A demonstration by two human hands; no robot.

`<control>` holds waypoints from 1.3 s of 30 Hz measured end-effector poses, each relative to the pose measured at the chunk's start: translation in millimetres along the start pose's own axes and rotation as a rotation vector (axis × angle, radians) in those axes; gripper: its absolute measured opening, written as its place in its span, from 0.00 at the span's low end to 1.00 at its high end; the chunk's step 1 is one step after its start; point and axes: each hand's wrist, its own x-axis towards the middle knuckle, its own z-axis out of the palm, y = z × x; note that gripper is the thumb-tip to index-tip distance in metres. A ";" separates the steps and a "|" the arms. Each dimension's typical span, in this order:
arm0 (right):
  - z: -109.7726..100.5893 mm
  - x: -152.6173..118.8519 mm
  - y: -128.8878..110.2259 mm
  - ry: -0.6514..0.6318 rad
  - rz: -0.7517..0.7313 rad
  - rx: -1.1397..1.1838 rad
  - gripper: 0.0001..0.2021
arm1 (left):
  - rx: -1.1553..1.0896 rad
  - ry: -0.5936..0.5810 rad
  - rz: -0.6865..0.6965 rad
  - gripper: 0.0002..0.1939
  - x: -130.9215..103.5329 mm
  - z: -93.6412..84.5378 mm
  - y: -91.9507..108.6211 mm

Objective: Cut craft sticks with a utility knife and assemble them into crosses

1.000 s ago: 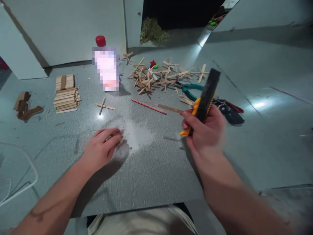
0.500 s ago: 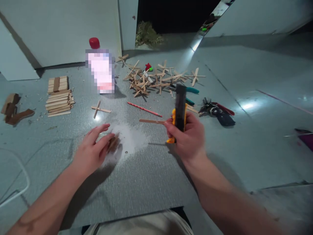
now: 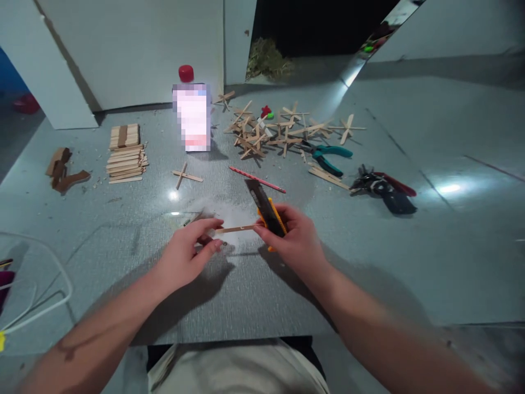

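My right hand (image 3: 293,232) is closed round a yellow and black utility knife (image 3: 268,210), its dark end tilted up and to the left. The same hand pinches a wooden craft stick (image 3: 238,229) by its right end, between thumb and fingers. At the stick's left end is my left hand (image 3: 194,246), thumb and fingers apart around it; whether they touch it I cannot tell. Beyond the hands lie a red pencil (image 3: 258,179) and two craft sticks crossed together (image 3: 186,176). White powder or glare covers the surface beneath the stick.
Stacks of craft sticks (image 3: 126,164) and brown paper scraps (image 3: 63,172) lie at left. A lit phone (image 3: 192,117), its screen blurred, leans near a red cap (image 3: 186,73). Behind are a pile of crossed sticks (image 3: 250,137), teal-handled pliers (image 3: 328,158) and keys (image 3: 367,180). A white cable (image 3: 61,273) curves at left.
My right hand has brought the stick and knife left and nearer to me, and the knife has tilted left. My left hand has moved right to the stick's free end. The view has shifted left.
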 end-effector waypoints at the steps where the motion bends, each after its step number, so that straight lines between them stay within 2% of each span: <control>1: 1.1 -1.3 -0.3 -0.015 0.005 0.007 0.15 | -0.041 0.003 -0.014 0.13 -0.2 2.1 1.4; 3: 2.8 -3.7 -1.6 -0.040 0.004 0.019 0.14 | -0.096 0.010 -0.017 0.09 -0.7 5.1 3.9; 6: 3.9 -6.2 -5.0 -0.069 0.000 0.039 0.13 | -0.067 0.041 0.050 0.08 -2.4 5.4 5.0; 10: 4.2 -7.9 -9.5 -0.098 0.036 0.128 0.13 | 0.081 0.139 0.297 0.08 -6.6 0.0 2.5; 12: 4.5 -8.9 -11.1 -0.087 0.060 0.170 0.14 | 0.144 0.147 0.399 0.09 -8.5 -2.5 2.2; 15: 5.0 -11.3 -13.1 -0.093 0.076 0.197 0.14 | 0.190 0.153 0.452 0.11 -9.7 -4.2 3.8; 19: 6.4 -13.5 -14.5 -0.121 0.034 0.123 0.14 | 0.179 0.174 0.457 0.12 -9.2 -3.3 5.9; 24: 12.4 -14.0 -11.7 -0.165 0.039 0.118 0.15 | 0.078 0.218 0.295 0.07 -7.8 6.7 8.7; 31: 22.2 -18.4 -11.5 -0.247 0.041 -0.040 0.09 | -0.302 0.263 -0.191 0.11 -2.4 18.0 11.2; 35: 23.7 -15.6 -12.9 -0.244 0.032 -0.095 0.09 | -0.369 0.287 -0.277 0.18 1.0 18.7 12.3; 39: 27.1 -13.6 -11.0 -0.287 0.072 -0.046 0.10 | -0.369 0.259 -0.301 0.12 2.1 22.6 12.5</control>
